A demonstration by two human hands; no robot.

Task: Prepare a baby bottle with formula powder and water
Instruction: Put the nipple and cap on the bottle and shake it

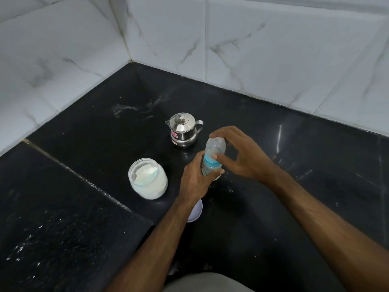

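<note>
The left hand (194, 182) grips the bottle (211, 165), hiding its base, while the right hand (242, 153) pinches its clear domed cap (215, 146).

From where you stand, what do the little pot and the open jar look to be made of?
The pot looks like polished steel: mirror-bright, reflecting the room. The jar seems translucent plastic, perhaps glass: cloudy walls showing white powder inside.

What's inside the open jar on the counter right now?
The jar holds white powder, with a pale flat piece, maybe a scoop or a torn seal, lying on top. What lies beneath the powder is hidden. Its lid is off.
</note>
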